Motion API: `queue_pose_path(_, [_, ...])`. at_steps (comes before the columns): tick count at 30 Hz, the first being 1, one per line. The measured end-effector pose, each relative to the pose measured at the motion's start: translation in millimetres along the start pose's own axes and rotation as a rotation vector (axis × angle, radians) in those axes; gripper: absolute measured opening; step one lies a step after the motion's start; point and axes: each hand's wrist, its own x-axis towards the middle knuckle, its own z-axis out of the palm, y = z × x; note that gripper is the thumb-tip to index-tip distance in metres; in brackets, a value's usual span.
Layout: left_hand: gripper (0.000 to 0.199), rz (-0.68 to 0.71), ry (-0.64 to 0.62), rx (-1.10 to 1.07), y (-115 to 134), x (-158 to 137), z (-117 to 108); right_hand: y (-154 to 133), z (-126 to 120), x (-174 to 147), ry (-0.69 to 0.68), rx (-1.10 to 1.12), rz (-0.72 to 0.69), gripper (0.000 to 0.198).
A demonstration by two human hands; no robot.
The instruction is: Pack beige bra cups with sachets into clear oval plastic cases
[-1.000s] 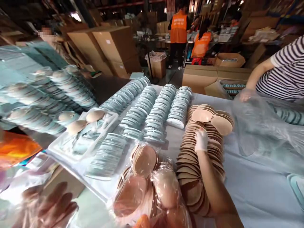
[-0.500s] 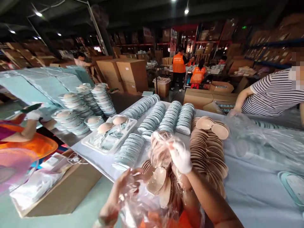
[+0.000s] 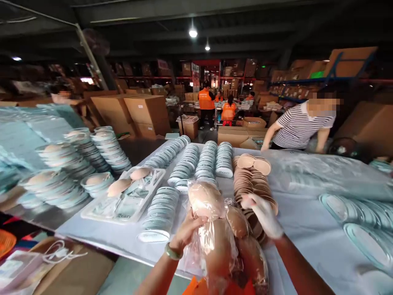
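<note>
My left hand (image 3: 189, 229), with a green bangle at the wrist, is closed on a clear plastic bag of beige bra cups (image 3: 215, 241). The bag is upright in front of my body, its film shining. More bagged cups (image 3: 238, 221) lie against its right side. My right hand (image 3: 262, 215), in a white glove, is just over the near part of a double row of nested beige cups (image 3: 251, 182). Its fingers look stretched out and slightly blurred, with nothing visible in them; whether they touch the cups I cannot tell. One cup pair (image 3: 254, 162) lies on top at the row's far end.
Rows of oval pale-green cases (image 3: 202, 162) stand on the white-covered table (image 3: 294, 246). At left are a white tray (image 3: 123, 217) with two beige cups and tall case stacks (image 3: 110, 149). More cases (image 3: 368, 241) lie right. A person in stripes (image 3: 299, 127) leans over plastic sheeting (image 3: 331, 172).
My right hand has moved from the bundle of bagged cups to the cup row at right. My left hand has come up and closed on the bag. The view has swung right.
</note>
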Motion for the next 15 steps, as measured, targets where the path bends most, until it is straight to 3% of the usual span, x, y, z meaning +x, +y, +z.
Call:
queue_pose_path(4, [0.072,-0.047,-0.215,0.089,-4.7,-9.3,2.7,0.0,40.9,19.5,-0.244,-0.181,-0.127,0.039])
queue_pose_path(7, [0.073,-0.082,-0.235,0.126,-1.7,-18.6,-1.0,9.6,75.2,31.5,-0.349,-0.282,-0.174,0.030])
queue_pose_path(9, [0.068,-0.083,-0.206,0.152,0.9,-22.7,-4.5,14.0,88.4,23.7,-0.360,-0.293,-0.174,0.018])
queue_pose_path(11, [0.066,-0.049,-0.115,0.152,1.6,-23.5,-6.5,11.5,94.5,5.1,-0.276,-0.348,-0.257,0.012])
queue_pose_path(13, [0.066,0.005,0.008,0.135,-0.8,-21.9,-6.3,1.4,99.0,-17.6,-0.221,-0.499,-0.477,0.012])
queue_pose_path(15, [0.064,0.051,0.122,0.149,-6.5,-20.3,-4.6,-12.0,105.6,-37.6,-0.276,-0.643,-0.679,0.012])
